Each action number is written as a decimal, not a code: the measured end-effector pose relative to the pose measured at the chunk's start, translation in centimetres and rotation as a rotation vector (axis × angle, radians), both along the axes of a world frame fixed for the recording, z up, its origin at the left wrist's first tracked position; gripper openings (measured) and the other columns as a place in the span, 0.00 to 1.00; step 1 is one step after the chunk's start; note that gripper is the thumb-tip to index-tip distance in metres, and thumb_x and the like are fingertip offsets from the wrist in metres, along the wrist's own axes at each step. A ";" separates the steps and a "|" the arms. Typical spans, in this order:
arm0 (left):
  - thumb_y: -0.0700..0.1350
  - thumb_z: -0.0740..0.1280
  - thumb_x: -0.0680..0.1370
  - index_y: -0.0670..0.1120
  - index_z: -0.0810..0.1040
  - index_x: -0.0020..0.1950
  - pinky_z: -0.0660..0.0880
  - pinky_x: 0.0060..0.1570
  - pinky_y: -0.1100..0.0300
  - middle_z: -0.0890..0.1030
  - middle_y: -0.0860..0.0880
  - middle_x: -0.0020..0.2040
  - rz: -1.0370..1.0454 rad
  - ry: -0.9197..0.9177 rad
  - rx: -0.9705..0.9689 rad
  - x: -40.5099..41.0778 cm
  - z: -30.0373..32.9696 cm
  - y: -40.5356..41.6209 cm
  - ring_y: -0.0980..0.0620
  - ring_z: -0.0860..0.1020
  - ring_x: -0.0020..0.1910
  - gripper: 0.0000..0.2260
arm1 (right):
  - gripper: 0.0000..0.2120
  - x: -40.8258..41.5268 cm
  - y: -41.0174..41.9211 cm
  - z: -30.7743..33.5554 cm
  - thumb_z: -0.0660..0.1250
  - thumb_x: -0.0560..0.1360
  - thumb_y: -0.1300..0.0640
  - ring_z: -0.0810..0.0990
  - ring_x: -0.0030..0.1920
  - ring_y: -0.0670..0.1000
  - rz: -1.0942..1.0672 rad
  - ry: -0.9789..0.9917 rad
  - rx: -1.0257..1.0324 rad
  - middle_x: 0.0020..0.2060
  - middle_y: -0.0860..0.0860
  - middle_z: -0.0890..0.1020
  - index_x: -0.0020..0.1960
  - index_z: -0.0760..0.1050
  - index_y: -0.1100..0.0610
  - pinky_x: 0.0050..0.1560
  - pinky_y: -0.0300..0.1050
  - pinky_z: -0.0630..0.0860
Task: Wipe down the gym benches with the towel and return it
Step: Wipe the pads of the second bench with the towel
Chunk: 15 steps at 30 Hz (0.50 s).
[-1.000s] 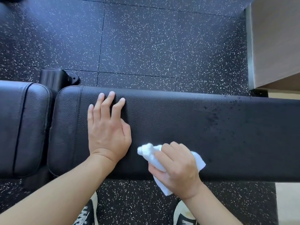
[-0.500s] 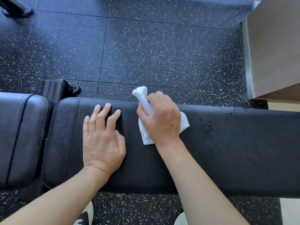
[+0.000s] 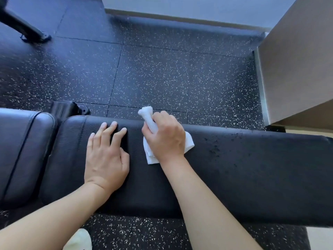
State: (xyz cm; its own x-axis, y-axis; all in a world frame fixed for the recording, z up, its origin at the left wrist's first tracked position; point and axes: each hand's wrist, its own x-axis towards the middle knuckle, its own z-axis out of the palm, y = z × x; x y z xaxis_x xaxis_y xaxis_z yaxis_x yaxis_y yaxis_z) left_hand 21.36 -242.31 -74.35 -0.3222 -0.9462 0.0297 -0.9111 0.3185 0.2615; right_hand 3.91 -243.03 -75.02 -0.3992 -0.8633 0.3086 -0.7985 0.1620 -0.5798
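Underfoot, black rubber floor (image 3: 162, 73) with white speckles, laid in square tiles, fills the upper half of the view. Across the middle: 1 long black padded tabletop (image 3: 252, 174), textured leather-look surface, running left to right, with dark flecks scattered over its right portion. At its left end, apart by a narrow gap: 1 second black pad (image 3: 19, 150) with stitched seam. At right edge: 1 pale wood-toned cabinet (image 3: 297, 65), its metal-edged corner facing the floor. At top left: 1 black metal frame leg (image 3: 23, 26) on the floor. Behind the gap between the pads: 1 black bracket (image 3: 66, 109). On the long pad, left portion: left hand (image 3: 106, 157), palm down, fingers straight and slightly spread, resting flat on the surface, holding nothing. Just beside it to the right: right hand (image 3: 165, 138), fingers curled tight round 1 white towel (image 3: 188, 143), pressing it against the pad near the far edge; a rolled end of the cloth sticks out above the knuckles past the pad's edge, and folded corners show beneath the palm. At bottom: 1 pale shoe toe (image 3: 79, 239) on the floor.
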 end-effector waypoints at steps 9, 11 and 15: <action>0.36 0.73 0.70 0.36 0.78 0.70 0.68 0.68 0.27 0.75 0.33 0.72 -0.070 -0.182 0.082 -1.0 1.4 -0.3 0.27 0.70 0.74 0.27 | 0.12 -0.6 1.9 0.4 0.75 0.72 0.53 0.73 0.34 0.54 0.020 0.054 0.000 0.34 0.50 0.74 0.38 0.73 0.54 0.33 0.48 0.69; 0.34 0.74 0.66 0.38 0.81 0.65 0.75 0.62 0.29 0.79 0.36 0.67 -0.153 -0.165 0.039 -1.4 1.8 -0.5 0.30 0.75 0.69 0.26 | 0.12 -1.1 2.4 0.2 0.75 0.72 0.53 0.73 0.34 0.54 0.031 0.089 -0.028 0.34 0.49 0.74 0.38 0.73 0.54 0.33 0.49 0.72; 0.43 0.60 0.71 0.42 0.81 0.63 0.74 0.66 0.35 0.79 0.42 0.67 -0.203 -0.029 0.006 -2.4 1.8 -0.4 0.35 0.77 0.67 0.22 | 0.11 -2.7 4.9 -0.7 0.73 0.73 0.52 0.72 0.34 0.53 0.022 0.155 -0.042 0.34 0.48 0.73 0.37 0.72 0.52 0.34 0.52 0.74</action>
State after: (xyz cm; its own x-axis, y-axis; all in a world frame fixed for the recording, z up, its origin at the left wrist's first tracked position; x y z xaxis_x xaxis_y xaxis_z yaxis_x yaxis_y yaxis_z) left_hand 19.01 -242.74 -72.60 -0.5066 -0.8621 0.0116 -0.8359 0.4944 0.2383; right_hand 1.21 -238.12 -75.73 -0.3248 -0.8563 0.4015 -0.8821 0.1212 -0.4551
